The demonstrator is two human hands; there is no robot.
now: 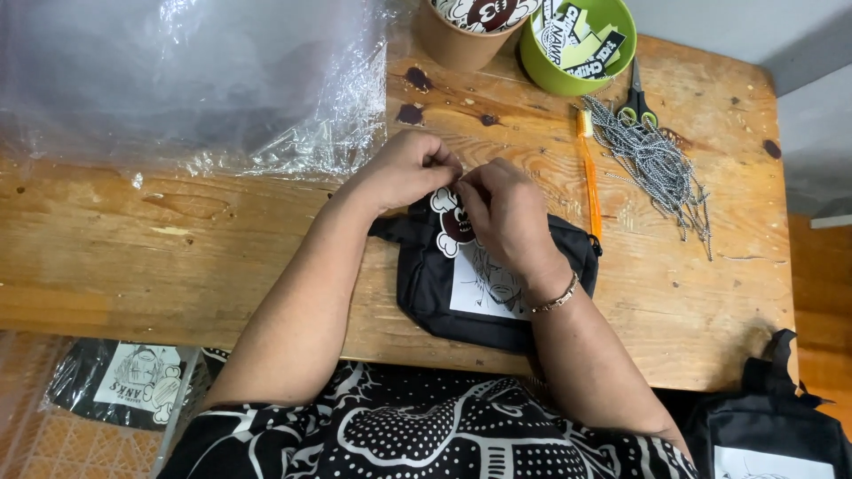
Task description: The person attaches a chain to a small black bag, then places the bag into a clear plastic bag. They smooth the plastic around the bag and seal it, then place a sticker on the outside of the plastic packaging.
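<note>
Head view only. Black fabric pouch [444, 293], soft, roughly rectangular, white printed panel on its front, lies on the near edge of a worn, knotty wooden table [177, 239]. A die-cut skull-shaped tag [448, 222], white with a dark red centre, sits at the pouch's top edge. Both hands meet right over that top edge. Left hand [404, 168] curled nearly closed, fingertips pinched together at the tag's upper corner; what exactly sits between the fingertips is too small to tell. Right hand [501, 217] also curled, fingers bent down onto the tag and pouch, covering part of the print; a metal bracelet [557, 299] on its wrist. Pouch lies under and just nearer than both hands.

Crinkled clear plastic sheeting [195, 80] far left of the table. Brown paper cup [457, 40] and green round tub [577, 53] at the far edge, both holding printed tags. Right of the hands: orange-handled tool [588, 168], a pile of black-and-white twisted cords [657, 164], green-handled scissors [636, 102]. Another black bag [772, 426] lower right.
</note>
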